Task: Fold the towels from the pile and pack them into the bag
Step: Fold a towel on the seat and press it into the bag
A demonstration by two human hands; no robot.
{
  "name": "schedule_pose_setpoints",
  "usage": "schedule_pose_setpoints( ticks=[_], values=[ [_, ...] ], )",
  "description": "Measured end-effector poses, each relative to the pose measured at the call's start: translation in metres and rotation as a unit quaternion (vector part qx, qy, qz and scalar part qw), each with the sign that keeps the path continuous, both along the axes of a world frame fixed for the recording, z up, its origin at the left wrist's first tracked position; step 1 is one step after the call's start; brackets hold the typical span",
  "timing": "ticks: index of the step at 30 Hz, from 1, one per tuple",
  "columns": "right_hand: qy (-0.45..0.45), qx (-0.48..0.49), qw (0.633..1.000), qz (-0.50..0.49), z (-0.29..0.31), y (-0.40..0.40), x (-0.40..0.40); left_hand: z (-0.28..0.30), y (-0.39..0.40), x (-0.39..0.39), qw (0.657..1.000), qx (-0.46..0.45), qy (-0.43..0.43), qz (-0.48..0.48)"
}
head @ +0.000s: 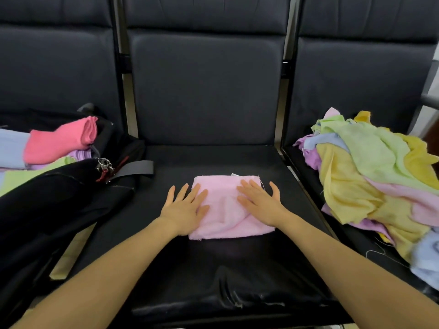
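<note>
Two bare hands, the left hand (184,207) and right hand (259,201), press flat with fingers straight and spread on a folded pink towel (228,210) lying on the middle black seat (190,162), between an open black bag (59,186) of folded towels at left and a loose towel pile (370,172) at right.

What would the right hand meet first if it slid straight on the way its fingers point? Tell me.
After the right hand clears the pink towel's far edge, bare seat follows, then probably the chair's backrest.
</note>
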State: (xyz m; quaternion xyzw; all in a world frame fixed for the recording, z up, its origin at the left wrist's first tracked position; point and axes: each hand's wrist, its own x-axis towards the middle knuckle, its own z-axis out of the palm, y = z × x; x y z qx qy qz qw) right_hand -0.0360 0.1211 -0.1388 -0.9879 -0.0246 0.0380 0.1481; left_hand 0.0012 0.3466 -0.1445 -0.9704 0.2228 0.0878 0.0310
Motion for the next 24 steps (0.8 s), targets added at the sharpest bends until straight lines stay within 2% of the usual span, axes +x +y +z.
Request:
schedule_pose_setpoints(
  ticks=[2, 4, 8, 11, 16, 19, 24],
  values=[
    [-0.048, 0.087, 0.995, -0.008, 0.002, 0.007, -0.005, 0.004, 0.005, -0.006, 1.0, -0.008, 0.021, -0.014],
    [-0.053, 0.148, 0.988, -0.009, 0.005, 0.018, -0.009, 0.007, 0.008, -0.013, 0.999, -0.025, 0.029, -0.036],
    [-0.05, 0.17, 0.984, -0.003, 0.006, 0.031, -0.011, 0.007, 0.015, -0.028, 0.994, -0.083, 0.01, -0.073],
    [-0.065, 0.223, 0.972, -0.027, 0.015, 0.023, -0.015, 0.005, 0.022, -0.033, 0.984, -0.147, -0.027, -0.095],
    [-0.057, 0.339, 0.938, -0.033, 0.018, -0.004, -0.036, 0.007, 0.02, -0.041, 0.965, -0.211, 0.013, -0.155],
    [-0.057, 0.316, 0.947, -0.017, 0.02, -0.015, -0.048, 0.002, 0.016, -0.047, 0.966, -0.192, 0.028, -0.172],
    [-0.12, 0.214, 0.969, 0.001, 0.022, -0.032, -0.054, 0.001, 0.005, -0.048, 0.97, -0.187, 0.016, -0.158]
  ],
)
